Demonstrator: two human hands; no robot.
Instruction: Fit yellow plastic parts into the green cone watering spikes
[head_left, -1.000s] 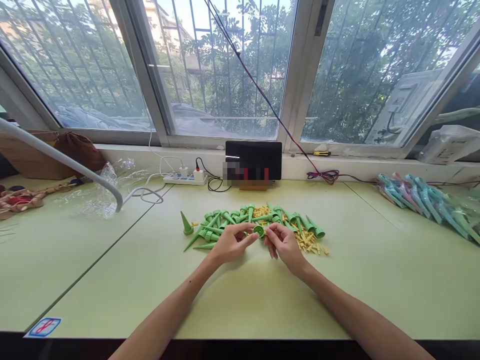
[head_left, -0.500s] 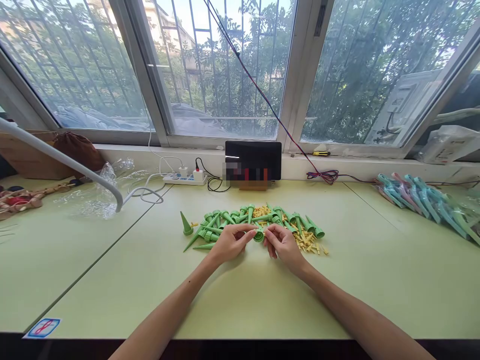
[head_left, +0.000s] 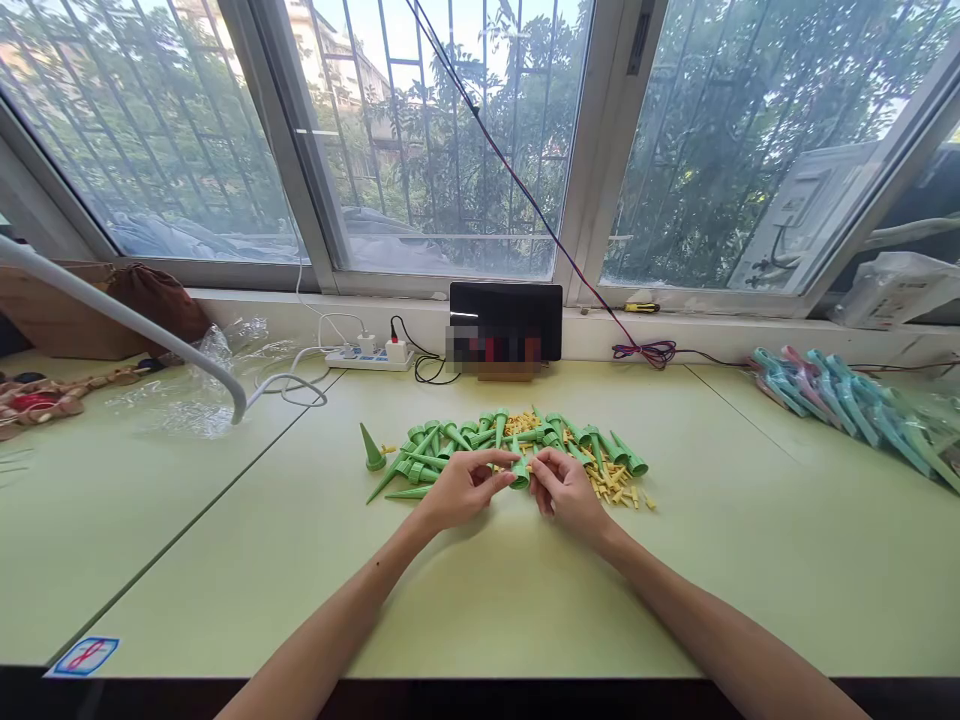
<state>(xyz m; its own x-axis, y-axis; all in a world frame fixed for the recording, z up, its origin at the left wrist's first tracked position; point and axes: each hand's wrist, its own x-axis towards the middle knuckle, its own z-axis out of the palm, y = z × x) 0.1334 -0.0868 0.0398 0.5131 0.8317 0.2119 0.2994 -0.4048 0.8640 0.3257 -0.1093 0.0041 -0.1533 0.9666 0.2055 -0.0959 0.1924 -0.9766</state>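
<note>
Green tapered plastic cone (head_left: 518, 477): holding between thumb and fingers of the left hand (head_left: 468, 488). Pinching small yellow plastic peg (head_left: 530, 468) just beside, with right hand (head_left: 568, 490) fingers narrowed.

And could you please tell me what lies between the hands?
In the head view, a green cone shows between the left hand and right hand.

Two hands (head_left: 461, 490), one screen (head_left: 506, 312), one power strip (head_left: 375, 361), over a dozen green cones (head_left: 372, 449) and, apparently, dozens of yellow pegs (head_left: 616, 488)

Green cone (head_left: 519, 473) between left hand (head_left: 466, 489) and right hand (head_left: 570, 492)
</note>
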